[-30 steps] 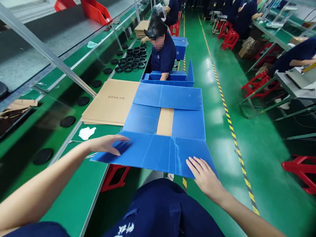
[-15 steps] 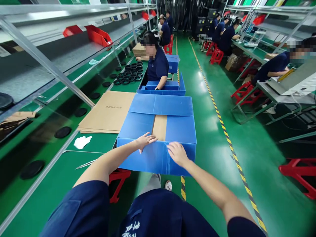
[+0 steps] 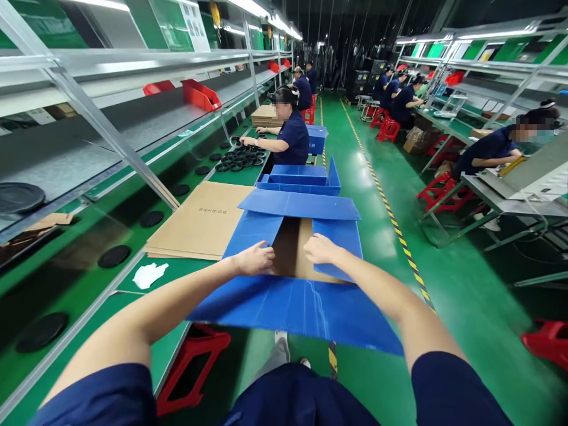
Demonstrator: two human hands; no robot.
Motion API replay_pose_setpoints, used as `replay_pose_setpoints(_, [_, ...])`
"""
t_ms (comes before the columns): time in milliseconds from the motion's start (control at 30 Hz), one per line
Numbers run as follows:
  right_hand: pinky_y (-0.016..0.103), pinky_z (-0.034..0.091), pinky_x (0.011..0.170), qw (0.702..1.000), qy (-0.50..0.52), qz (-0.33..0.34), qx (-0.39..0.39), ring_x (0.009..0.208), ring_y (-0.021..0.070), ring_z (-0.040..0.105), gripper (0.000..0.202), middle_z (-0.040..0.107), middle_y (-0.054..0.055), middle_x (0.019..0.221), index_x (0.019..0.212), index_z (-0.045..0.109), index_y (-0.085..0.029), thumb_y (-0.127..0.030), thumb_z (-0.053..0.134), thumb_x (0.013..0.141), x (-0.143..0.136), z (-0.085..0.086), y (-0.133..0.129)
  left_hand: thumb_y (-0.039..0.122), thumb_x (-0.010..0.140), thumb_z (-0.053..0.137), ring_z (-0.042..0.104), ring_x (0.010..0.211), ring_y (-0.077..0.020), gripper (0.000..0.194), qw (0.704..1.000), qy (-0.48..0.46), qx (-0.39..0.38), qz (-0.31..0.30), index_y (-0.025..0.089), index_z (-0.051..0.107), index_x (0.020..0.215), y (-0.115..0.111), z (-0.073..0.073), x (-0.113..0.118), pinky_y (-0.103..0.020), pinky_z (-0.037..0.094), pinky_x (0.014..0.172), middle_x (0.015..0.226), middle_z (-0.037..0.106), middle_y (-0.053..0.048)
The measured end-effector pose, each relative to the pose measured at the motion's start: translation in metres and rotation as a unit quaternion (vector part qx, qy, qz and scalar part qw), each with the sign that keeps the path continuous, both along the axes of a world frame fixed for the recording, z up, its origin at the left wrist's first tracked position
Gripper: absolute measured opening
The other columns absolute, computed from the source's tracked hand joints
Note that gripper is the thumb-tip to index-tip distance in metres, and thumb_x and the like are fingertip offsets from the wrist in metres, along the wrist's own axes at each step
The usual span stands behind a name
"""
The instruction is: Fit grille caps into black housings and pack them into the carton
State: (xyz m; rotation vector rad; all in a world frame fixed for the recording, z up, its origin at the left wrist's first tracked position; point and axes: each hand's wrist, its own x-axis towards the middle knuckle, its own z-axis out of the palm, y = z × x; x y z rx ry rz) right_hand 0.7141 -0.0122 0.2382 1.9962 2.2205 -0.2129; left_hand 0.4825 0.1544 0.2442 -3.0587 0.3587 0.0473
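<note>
A blue box stands in front of me, its near flap folded out toward my body and its far flap partly raised. Brown cardboard shows through the gap between the side flaps. My left hand is closed on the inner edge of the left side flap. On the other side, my right hand pinches the inner edge of the right side flap. Flat brown cardboard sheets lie stacked to the left of the box.
A white crumpled piece and several black discs lie on the left bench. Beyond my box, a person sits by another blue box and black rings. Red stools stand below.
The near flap has swung open toward me, and the side and far flaps have lifted. My hands have moved from the near edge to the side flaps and closed. The view has tilted up.
</note>
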Motion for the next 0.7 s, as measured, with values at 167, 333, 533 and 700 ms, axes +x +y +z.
replay_pose_setpoints(167, [0.049,0.03,0.118,0.995,0.004,0.019,0.096,0.095,0.0234,0.06,0.018,0.069,0.008,0.086,0.079,0.069,-0.017,-0.019,0.052,0.085,0.044,0.043,-0.039,0.031,0.103,0.048,0.054,0.087,-0.0212,0.036,0.995,-0.071,0.064,0.004,0.02,0.063,0.072,0.025,0.049,-0.053,-0.039,0.041,0.094,0.08,0.063,-0.004])
replay_pose_setpoints(333, [0.049,0.039,0.114,0.97,0.076,-0.055,0.224,0.125,0.0292,0.055,0.014,0.069,0.014,0.113,0.069,0.062,-0.019,-0.016,0.053,0.078,0.11,0.067,-0.102,0.034,0.103,0.038,0.054,0.077,-0.0239,0.047,0.97,-0.129,0.096,0.18,0.021,0.063,0.066,0.07,0.075,-0.109,-0.039,0.046,0.079,0.072,0.059,-0.008])
replay_pose_setpoints(533, [0.051,0.038,0.117,0.93,0.16,-0.202,0.261,0.141,0.0281,0.047,0.023,0.052,0.01,0.15,0.088,0.072,-0.022,-0.019,0.053,0.076,0.146,0.072,-0.16,0.059,0.092,0.047,0.061,0.096,-0.0349,0.048,0.929,-0.155,0.129,0.311,0.022,0.071,0.074,0.075,0.081,-0.129,-0.066,0.029,0.11,0.085,0.067,-0.013])
replay_pose_setpoints(700, [0.048,0.04,0.117,0.899,0.2,-0.268,0.281,0.138,0.0257,0.051,0.029,0.051,0.009,0.153,0.096,0.074,-0.022,-0.02,0.051,0.078,0.155,0.066,-0.181,0.064,0.091,0.045,0.06,0.112,-0.0376,0.053,0.936,-0.181,0.063,0.294,0.021,0.077,0.092,0.066,0.074,-0.137,-0.074,0.003,0.116,0.101,0.073,-0.014])
